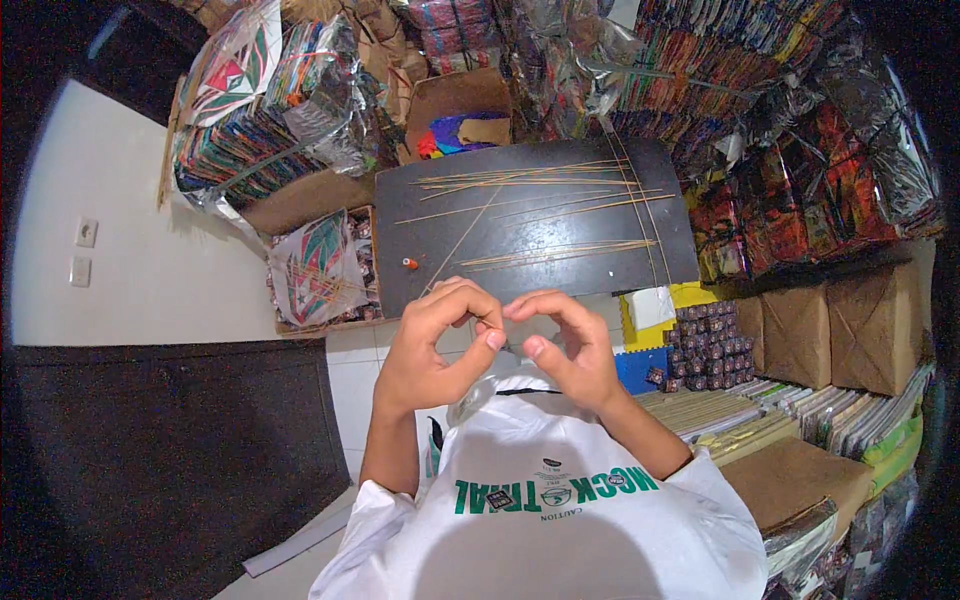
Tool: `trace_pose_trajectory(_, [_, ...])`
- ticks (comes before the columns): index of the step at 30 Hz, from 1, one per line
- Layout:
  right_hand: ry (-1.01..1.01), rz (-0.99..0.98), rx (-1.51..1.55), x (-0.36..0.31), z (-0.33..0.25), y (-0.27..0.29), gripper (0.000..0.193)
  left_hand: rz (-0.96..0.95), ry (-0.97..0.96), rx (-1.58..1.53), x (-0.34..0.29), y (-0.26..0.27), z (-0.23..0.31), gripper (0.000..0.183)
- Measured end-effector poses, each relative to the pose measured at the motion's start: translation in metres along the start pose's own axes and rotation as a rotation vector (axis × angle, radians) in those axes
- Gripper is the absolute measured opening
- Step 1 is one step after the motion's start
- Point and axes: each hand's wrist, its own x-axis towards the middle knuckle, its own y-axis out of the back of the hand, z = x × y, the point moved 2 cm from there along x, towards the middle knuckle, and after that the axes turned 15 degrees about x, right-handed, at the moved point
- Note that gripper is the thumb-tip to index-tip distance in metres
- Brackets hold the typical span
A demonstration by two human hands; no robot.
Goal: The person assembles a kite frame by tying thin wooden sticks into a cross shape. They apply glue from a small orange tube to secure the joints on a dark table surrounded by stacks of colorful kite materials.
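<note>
My left hand (440,340) is closed, thumb and forefinger pinched on a thin bamboo stick, of which only a short tan bit shows at the fingertips. Just beside it, my right hand (570,345) has its thumb and forefinger curled toward each other; whatever lies between them is too fine to make out. Both hands are raised in front of the near edge of a dark table (560,215). A slanting stick (470,232) reaches from the tabletop to behind my left hand. Several more bamboo sticks (560,252) lie in loose rows across the table. An orange thread spool (410,264) stands near its left side.
Left of the table, an open carton (375,290) holds printed sheets and sticks. Another carton (460,90) with colourful material stands behind. Wrapped stacks (690,60) crowd the back and right. Small dark boxes (710,345) are piled at right, by brown paper packages (870,325).
</note>
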Motion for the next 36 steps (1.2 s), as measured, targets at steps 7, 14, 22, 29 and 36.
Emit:
trace_pose_trajectory(7, [-0.160,-0.065,0.068,-0.0017,-0.0046,-0.0008,0.014,-0.048,-0.057,0.034,0.0002,-0.0011,0.0013,0.009])
trace_pose_trajectory(14, [-0.133,0.022,0.159,-0.0070,0.0021,-0.0007,0.010,-0.082,-0.087,0.096,0.0021,-0.0022,0.0006,0.009])
trace_pose_trajectory(22, [-0.138,0.053,0.193,-0.0086,0.0026,0.0006,0.008,-0.103,-0.034,0.088,0.0015,-0.0033,0.0016,0.010])
trace_pose_trajectory(29, [-0.141,0.074,0.272,-0.0085,0.0016,-0.0011,0.007,-0.137,-0.037,0.111,0.0013,-0.0045,-0.0020,0.010])
trace_pose_trajectory(36, [-0.227,0.091,0.293,-0.0063,-0.0034,-0.0049,0.006,-0.162,-0.052,0.132,0.0017,-0.0016,-0.0023,0.013])
